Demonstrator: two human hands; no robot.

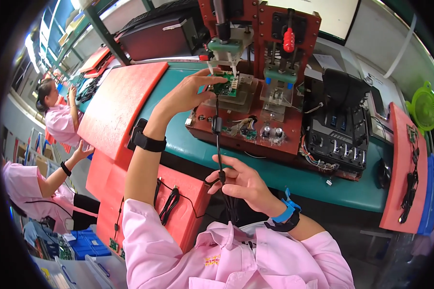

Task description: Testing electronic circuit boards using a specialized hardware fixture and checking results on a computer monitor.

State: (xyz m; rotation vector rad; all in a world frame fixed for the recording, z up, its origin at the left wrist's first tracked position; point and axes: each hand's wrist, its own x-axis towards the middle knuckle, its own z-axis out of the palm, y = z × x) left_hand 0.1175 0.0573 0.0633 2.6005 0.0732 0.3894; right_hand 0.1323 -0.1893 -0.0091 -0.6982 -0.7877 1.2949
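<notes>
My left hand reaches to the red test fixture and grips the near left edge of a green circuit board between thumb and fingers. The board is at the clear plate under the fixture's left press. From it a black cable with a thick cylindrical bead runs down toward my body. Lower down, my right hand has its fingers curled loosely round this cable. Below that hand the rest of the cable hangs in a folded bundle. The fingertips of my left hand partly cover the board.
Right of the fixture stands a black control box with knobs, and a mouse. Red foam sheets lie at the left; another foam sheet at the right carries a cabled board. Two people in pink work at the far left.
</notes>
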